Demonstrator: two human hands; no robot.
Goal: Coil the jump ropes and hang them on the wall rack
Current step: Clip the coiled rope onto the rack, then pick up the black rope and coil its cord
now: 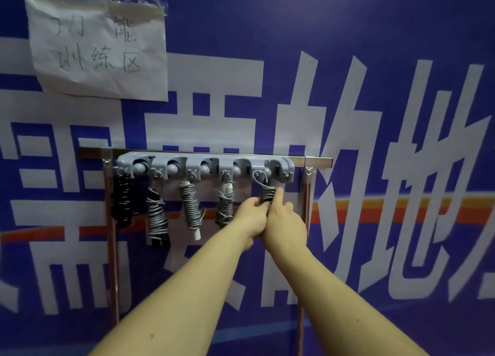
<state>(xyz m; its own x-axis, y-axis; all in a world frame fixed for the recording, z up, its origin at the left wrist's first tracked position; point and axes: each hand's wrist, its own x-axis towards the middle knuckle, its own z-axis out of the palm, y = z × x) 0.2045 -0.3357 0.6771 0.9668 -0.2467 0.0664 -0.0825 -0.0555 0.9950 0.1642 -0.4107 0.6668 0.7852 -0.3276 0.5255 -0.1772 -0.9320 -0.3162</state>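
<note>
Five coiled jump ropes (158, 213) hang along the grey wall rack (206, 165). On the rightmost rope (268, 192), loop up at a hook, the left hand (251, 216) curls its fingers round the bundle. The right hand (285, 219) grips it just beside, thumb raised against the coil.

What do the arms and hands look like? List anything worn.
The left hand and right hand are bare: no gloves, rings or watch visible. The left forearm and right forearm are bare too, with no sleeve in view.
</note>
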